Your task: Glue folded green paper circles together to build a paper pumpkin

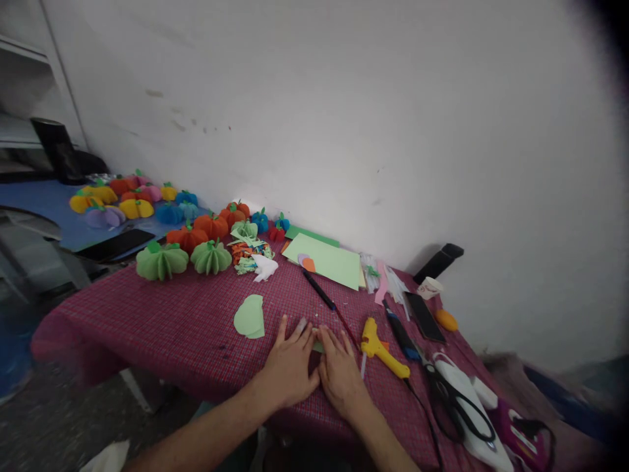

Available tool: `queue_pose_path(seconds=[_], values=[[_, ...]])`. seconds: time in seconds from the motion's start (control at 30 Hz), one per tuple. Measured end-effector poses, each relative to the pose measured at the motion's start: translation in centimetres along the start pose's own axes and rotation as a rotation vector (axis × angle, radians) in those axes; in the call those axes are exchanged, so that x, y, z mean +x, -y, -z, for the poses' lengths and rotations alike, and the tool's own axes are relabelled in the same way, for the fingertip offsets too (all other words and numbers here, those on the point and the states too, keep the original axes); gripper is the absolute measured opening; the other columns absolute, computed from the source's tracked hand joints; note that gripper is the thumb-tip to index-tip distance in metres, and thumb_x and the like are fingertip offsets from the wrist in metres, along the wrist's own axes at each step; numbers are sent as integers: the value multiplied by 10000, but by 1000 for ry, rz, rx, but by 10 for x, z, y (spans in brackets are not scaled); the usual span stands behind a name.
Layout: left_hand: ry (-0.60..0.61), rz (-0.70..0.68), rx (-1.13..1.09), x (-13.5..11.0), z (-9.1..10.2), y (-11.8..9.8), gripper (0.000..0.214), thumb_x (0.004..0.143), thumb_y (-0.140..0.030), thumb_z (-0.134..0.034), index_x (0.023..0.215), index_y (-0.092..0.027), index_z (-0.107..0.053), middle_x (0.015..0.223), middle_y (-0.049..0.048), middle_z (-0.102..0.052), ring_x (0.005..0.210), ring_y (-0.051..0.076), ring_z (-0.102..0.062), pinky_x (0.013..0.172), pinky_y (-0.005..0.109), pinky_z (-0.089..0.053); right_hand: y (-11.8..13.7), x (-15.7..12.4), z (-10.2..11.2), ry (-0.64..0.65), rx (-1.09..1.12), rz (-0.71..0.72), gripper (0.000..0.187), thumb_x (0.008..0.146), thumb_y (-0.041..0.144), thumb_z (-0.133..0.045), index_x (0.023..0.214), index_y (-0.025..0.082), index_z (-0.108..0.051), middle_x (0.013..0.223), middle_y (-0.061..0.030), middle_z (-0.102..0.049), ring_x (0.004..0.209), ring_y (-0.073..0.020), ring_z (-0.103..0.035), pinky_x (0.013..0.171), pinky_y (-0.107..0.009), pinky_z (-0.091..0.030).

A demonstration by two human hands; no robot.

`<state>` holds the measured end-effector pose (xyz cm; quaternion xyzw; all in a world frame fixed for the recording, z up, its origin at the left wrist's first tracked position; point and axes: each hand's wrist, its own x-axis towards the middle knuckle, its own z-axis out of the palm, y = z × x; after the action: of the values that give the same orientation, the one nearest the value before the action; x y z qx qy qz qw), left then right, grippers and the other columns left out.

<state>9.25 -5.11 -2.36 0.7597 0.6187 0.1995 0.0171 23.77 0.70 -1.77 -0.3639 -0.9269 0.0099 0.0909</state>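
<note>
My left hand (289, 367) lies on the tablecloth near its front edge, palm down with the fingers stretched out. Beside it, thumbs close together, my right hand (341, 377) is also laid down with its fingers extended. A small piece of light green paper (317, 345) shows in the gap between the hands; most of it is hidden under the fingers. To the left of my left hand rests a stack of rounded light green paper pieces (249, 317). A yellow glue gun (383, 351) lies just right of my right hand.
Green paper pumpkins (162, 261) and orange ones (211, 226) stand at the left back. Paper scraps (248, 252), green sheets (329, 259) and a black pen (318, 290) lie behind the hands. At right are a utility knife (400, 333), a phone (425, 317) and black-handled scissors (457, 406).
</note>
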Motion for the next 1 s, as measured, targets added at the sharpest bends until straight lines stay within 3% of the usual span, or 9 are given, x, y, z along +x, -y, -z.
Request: queue_pose_path(seconds=[0.23, 0.37, 0.57, 0.77, 1.0], values=[[-7, 12, 21, -4, -1, 2, 655, 855, -541, -257, 1370, -147, -348, 1433, 106, -364, 1363, 267, -198, 1099, 552, 45, -2, -4, 1, -40, -96, -69, 489, 817, 99, -345, 1286, 136, -479, 1326, -90, -512, 1309, -222, -330, 1104, -500, -111], [-46, 14, 23, -7, 1, 2, 715, 834, -599, -264, 1370, -133, -345, 1430, 121, -366, 1364, 268, -195, 1104, 542, 31, -12, -13, 8, -110, -119, -133, 460, 826, 114, -343, 1251, 145, -515, 1295, -88, -541, 1301, -235, -337, 1091, -487, -155], [-96, -9, 24, 5, 4, -3, 559, 881, -393, -257, 1374, -143, -335, 1448, 92, -342, 1369, 217, -189, 1119, 499, 6, -12, -12, 16, -135, -160, -94, 487, 795, 79, -385, 1203, 271, -567, 1364, 7, -477, 1339, -280, -231, 1065, -550, -120], [-23, -18, 34, 13, -3, -4, 585, 852, -397, -287, 1343, -93, -379, 1406, 135, -401, 1358, 243, -216, 1103, 528, 26, -3, 9, 12, -48, -184, -105, 408, 855, 200, -424, 1238, 272, -544, 1378, -25, -462, 1323, -316, -254, 1051, -564, -126], [31, -34, 10, 6, -10, 2, 722, 830, -578, -251, 1379, -115, -319, 1438, 139, -345, 1361, 258, -205, 1089, 547, 68, -2, 7, 11, 76, -192, -107, 424, 883, 200, -388, 1291, 242, -497, 1374, -26, -468, 1336, -293, -237, 1067, -544, -97]])
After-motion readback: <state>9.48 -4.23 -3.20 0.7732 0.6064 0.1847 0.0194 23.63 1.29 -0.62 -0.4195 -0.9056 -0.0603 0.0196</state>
